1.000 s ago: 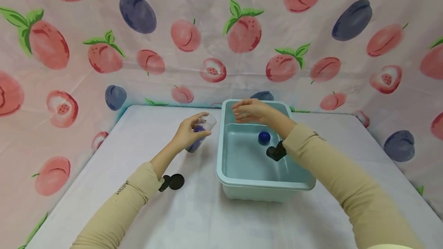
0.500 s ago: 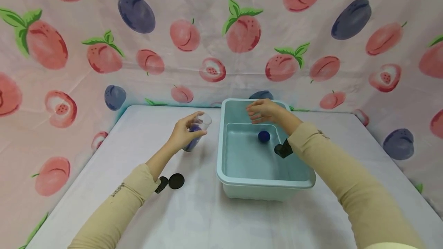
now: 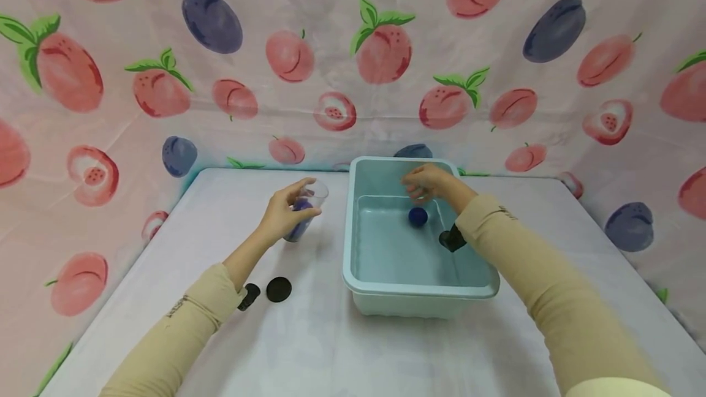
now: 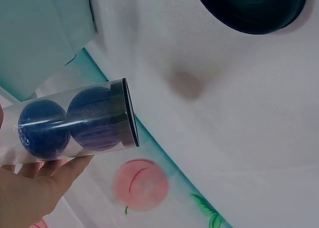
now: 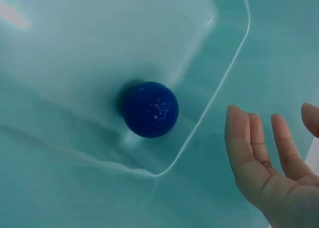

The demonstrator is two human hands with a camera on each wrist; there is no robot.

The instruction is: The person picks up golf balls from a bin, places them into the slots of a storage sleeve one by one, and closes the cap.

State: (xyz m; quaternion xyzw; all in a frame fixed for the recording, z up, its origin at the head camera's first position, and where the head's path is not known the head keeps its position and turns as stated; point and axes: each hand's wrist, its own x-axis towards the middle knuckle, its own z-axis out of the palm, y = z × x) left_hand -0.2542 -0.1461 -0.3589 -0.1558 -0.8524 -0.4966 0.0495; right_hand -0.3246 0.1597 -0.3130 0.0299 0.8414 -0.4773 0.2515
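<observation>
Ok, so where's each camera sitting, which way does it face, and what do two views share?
Head: worn on the head, looking forward and down at the table and tub; left hand, right hand and sleeved arms show.
Left wrist: worn on that wrist, looking at the clear tube holding blue balls; part of the left hand shows lower left.
Right wrist: worn there, looking into the tub; part of the right hand shows lower right.
Shared: head and right wrist both show the loose blue ball.
</observation>
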